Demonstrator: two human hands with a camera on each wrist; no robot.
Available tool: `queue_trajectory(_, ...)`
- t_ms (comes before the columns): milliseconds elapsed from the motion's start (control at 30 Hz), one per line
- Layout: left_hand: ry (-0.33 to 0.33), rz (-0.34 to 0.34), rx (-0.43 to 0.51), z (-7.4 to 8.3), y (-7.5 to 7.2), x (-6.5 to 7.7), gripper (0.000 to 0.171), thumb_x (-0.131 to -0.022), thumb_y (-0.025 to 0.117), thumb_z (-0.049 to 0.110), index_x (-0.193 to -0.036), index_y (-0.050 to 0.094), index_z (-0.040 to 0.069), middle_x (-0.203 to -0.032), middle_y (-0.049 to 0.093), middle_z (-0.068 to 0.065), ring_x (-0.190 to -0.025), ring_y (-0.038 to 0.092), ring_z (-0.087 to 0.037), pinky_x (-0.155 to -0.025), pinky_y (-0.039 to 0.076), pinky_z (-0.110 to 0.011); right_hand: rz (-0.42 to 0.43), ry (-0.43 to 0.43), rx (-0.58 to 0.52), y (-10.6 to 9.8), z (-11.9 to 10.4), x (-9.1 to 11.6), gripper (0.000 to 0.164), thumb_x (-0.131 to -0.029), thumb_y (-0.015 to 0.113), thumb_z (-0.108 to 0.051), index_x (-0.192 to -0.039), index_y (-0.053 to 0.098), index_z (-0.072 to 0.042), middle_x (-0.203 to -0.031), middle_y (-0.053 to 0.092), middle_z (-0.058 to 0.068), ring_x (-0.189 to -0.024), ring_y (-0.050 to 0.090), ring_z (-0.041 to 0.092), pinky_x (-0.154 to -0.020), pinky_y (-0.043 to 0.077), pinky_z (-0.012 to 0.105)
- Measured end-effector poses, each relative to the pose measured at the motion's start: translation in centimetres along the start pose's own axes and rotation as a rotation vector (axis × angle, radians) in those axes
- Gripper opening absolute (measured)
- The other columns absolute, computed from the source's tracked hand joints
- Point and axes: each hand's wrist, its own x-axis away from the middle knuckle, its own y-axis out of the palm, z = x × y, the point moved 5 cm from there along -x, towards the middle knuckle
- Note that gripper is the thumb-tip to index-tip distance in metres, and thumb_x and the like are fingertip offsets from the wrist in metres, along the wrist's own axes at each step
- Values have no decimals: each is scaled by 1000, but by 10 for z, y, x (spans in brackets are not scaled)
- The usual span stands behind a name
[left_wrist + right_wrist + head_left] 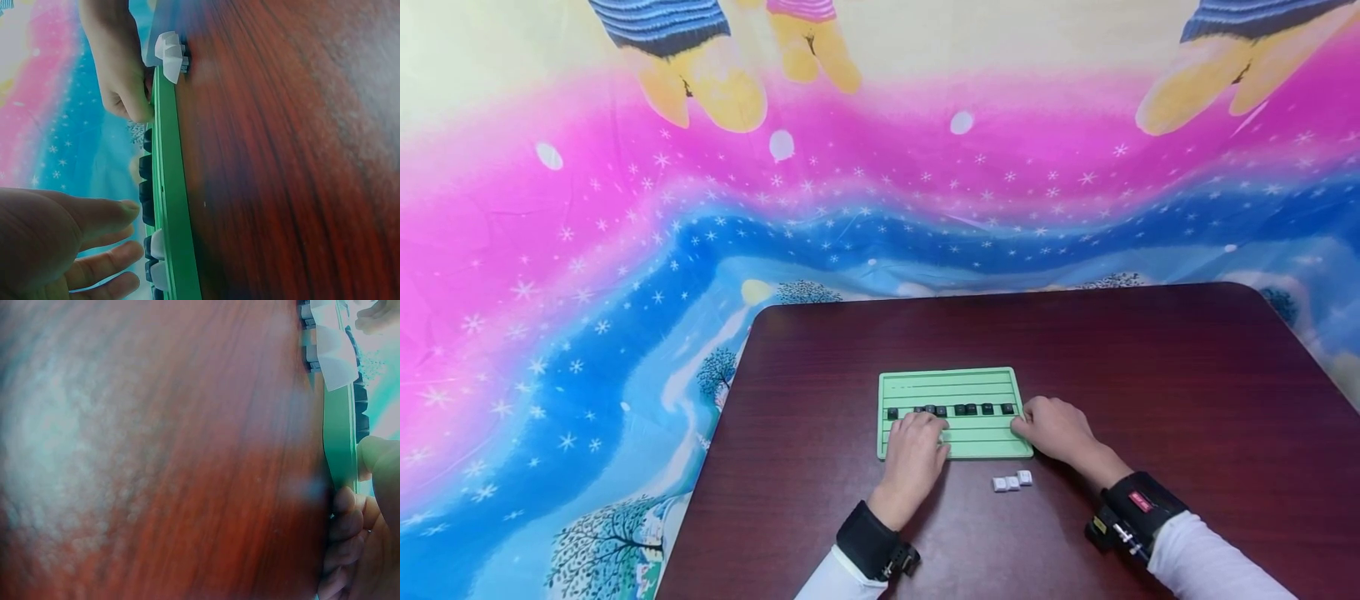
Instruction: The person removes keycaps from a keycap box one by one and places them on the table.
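A light green ridged tray [985,435] lies on the table, with a row of several black keycaps [972,409] across its middle. My left hand [913,450] is over the tray's left part, fingertips by the row. In the left wrist view its thumb and fingers [106,256] are extended and apart, beside black keycaps and two white keycaps [159,275] on the tray. My right hand [1060,429] grips the tray's right edge, thumb on top and curled fingers [349,525] at the side. Three white keycaps [1012,482] lie in front of the tray.
The dark reddish-brown wooden table [805,392] extends around the tray on every side. Behind it and along its left hangs a colourful printed cloth [880,183]. Each wrist wears a black strap [1142,504] with a small camera.
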Motion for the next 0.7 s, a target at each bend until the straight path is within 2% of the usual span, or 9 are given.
queue_trajectory(433,3,11,-28,-5,9,-1,25,-81,84,25,-104,77,21,-103,75,6,-96,66,-15,-79,46,-29,-2,-3,-5,0,0,-1,41,-85,61,-25,-55,34,-21,-53,25,-9,-51,23,9,-48,15,26)
queue_trajectory(700,7,-8,-35,-6,12,-1,23,-82,82,24,-104,77,21,-101,74,6,-94,65,-15,-76,44,-28,0,-2,-6,-1,0,0,41,-85,61,-25,-55,34,-21,-52,25,-9,-50,23,9,-48,15,25)
